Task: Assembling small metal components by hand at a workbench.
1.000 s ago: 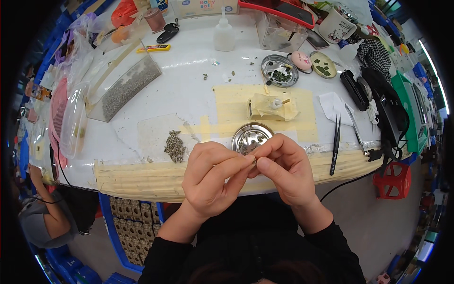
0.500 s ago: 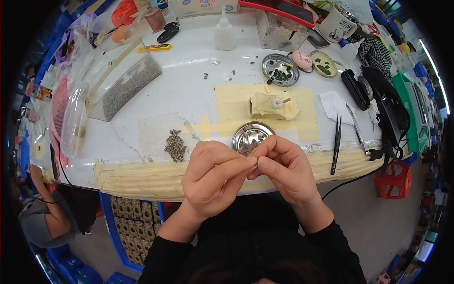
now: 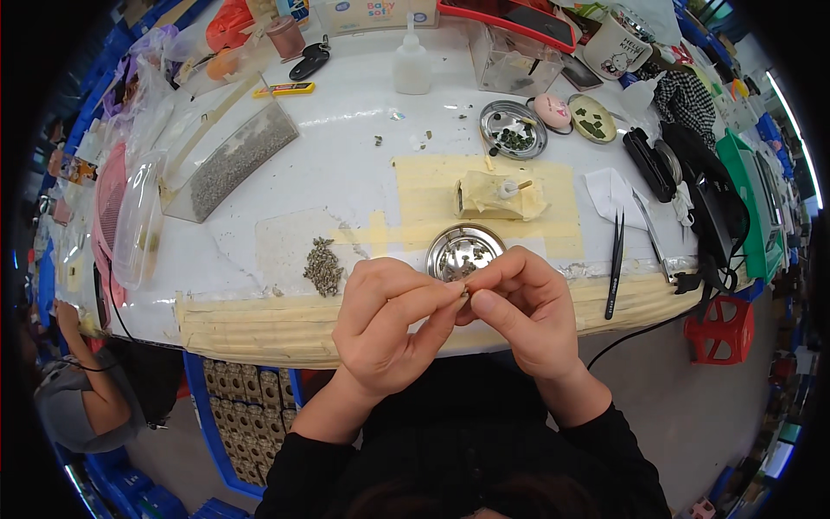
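My left hand (image 3: 387, 327) and my right hand (image 3: 529, 318) meet fingertip to fingertip above the near table edge. Between the pinched fingertips is a tiny greyish piece (image 3: 465, 293), mostly covered, too small to name; my left fingers grip it, and my right thumb and forefinger are bent around it, slightly parted. Just beyond the fingers sits a round shiny metal dish (image 3: 435, 246) with small bits in it. To the left lies a heap of small grey-green pieces (image 3: 322, 268). Behind the dish, a tape-wrapped block (image 3: 477, 201) carries a white nozzle-like part.
Black tweezers (image 3: 616, 264) and a metal tool (image 3: 654, 238) lie at right. Farther back stand a white squeeze bottle (image 3: 411, 67), a dish of dark green pieces (image 3: 516, 138) and a clear tray of grey granules (image 3: 238, 164). A person's arm (image 3: 86, 355) shows at far left.
My right forefinger and thumb have parted slightly at the tips, showing a little more of the small piece. My left hand has hardly moved.
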`<state>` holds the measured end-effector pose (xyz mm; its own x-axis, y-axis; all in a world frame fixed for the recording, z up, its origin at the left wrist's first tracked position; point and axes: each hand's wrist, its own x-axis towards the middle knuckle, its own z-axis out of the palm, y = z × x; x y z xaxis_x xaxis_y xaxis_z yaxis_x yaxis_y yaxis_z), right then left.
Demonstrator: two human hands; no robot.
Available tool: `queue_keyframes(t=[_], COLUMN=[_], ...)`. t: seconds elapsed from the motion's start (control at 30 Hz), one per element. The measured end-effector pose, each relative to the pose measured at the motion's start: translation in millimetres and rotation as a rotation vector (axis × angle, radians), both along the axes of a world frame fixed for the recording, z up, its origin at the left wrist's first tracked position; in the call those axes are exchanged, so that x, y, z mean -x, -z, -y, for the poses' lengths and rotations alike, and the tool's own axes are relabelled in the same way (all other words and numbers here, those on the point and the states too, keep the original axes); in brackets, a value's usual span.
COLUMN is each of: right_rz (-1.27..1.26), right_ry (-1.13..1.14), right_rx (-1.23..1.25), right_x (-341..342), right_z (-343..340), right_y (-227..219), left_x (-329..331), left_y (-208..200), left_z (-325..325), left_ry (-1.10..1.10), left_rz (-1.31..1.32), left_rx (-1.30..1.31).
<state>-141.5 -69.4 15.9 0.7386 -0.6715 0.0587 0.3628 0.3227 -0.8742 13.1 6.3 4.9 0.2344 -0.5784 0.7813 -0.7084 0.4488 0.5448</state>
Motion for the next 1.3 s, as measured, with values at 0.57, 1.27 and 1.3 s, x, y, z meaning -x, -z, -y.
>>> queue_keyframes(t=[0.57, 1.27, 1.3], right_rz=[-0.064, -0.089, -0.069], right_ry=[-0.177, -0.001, 0.017], right_rx=[-0.233, 0.041, 0.046], right_x=[4, -2, -2], right_z=[9, 0, 0], right_y=[4, -3, -2], left_x=[-4, 2, 3], left_y=[-3, -1, 0], left_z=[-3, -2, -2], left_ry=[0.154, -0.045, -0.052], left_rz=[-0.080, 0.115, 0.124], left_rx=[-0.033, 0.026, 0.029])
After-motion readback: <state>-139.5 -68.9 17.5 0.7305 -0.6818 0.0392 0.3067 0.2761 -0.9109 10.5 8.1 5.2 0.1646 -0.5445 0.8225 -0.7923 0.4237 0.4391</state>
